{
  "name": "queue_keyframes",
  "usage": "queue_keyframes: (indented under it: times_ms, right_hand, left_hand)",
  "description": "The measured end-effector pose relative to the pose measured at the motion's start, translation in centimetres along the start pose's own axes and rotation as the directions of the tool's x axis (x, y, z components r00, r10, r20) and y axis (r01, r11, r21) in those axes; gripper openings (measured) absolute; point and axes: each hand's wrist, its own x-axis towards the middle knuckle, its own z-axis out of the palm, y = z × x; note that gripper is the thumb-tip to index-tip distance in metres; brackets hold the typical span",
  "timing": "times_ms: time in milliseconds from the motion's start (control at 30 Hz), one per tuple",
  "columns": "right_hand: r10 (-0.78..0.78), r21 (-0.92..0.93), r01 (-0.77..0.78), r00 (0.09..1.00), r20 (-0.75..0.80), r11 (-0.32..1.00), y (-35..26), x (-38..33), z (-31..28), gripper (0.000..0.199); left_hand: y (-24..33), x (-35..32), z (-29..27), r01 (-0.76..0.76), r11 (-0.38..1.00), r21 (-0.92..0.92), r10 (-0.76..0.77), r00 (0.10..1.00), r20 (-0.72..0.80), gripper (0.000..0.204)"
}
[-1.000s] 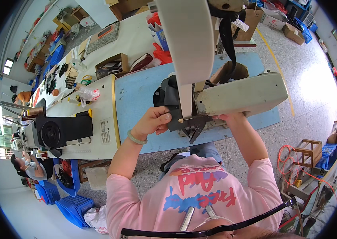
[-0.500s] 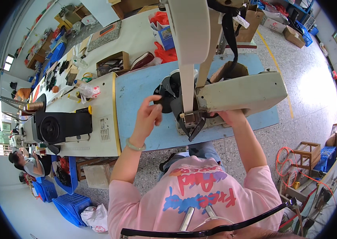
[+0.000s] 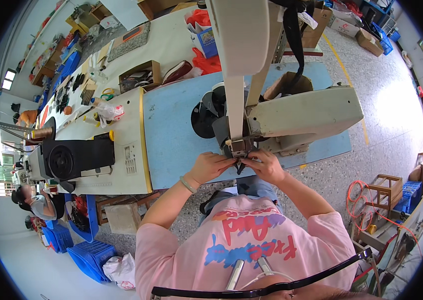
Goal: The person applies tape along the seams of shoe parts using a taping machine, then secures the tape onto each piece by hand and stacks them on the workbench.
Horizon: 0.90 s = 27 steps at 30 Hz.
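Dark workpiece (image 3: 240,165) sits at the centre of the frame, under the sewing machine (image 3: 291,117) head at the blue surface (image 3: 171,135) edge. Left hand (image 3: 211,166) and right hand (image 3: 267,166) both have fingers pinched on it. Upper centre, an open cardboard box (image 3: 139,77) holds dark pieces.
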Motion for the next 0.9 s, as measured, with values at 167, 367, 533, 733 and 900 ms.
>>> queue_keyframes:
  times_ms: [167, 367, 533, 733, 900]
  right_hand:
    - [-0.067, -0.026, 0.066, 0.996, -0.057, 0.997, 0.7, -0.4, 0.8, 0.037]
    - [-0.112, -0.005, 0.112, 0.992, -0.056, 0.994, 0.8, 0.7, -0.3, 0.028]
    - [-0.103, 0.095, 0.101, 0.994, 0.022, 0.99, 1.0, 1.6, -1.6, 0.021]
    - [-0.161, 0.144, 0.14, 0.976, 0.148, 0.98, 2.0, 1.9, -2.7, 0.023]
    - [-0.211, 0.05, 0.206, 0.966, 0.146, 0.977, 2.9, 2.1, -3.1, 0.023]
  left_hand:
    - [0.1, -0.2, 0.6, -0.044, 0.998, 0.039, 0.047, 0.996, -0.08, 0.021]
    - [0.3, 0.0, 0.4, -0.046, 0.999, -0.002, 0.045, 0.994, -0.103, 0.023]
    - [1.0, 0.7, -0.1, -0.013, 1.0, -0.019, 0.01, 0.991, -0.134, 0.026]
    - [0.6, 0.3, 0.7, -0.051, 0.998, -0.032, 0.045, 0.982, -0.182, 0.022]
    - [0.7, 0.6, 0.4, -0.067, 0.997, -0.041, 0.056, 0.974, -0.221, 0.02]
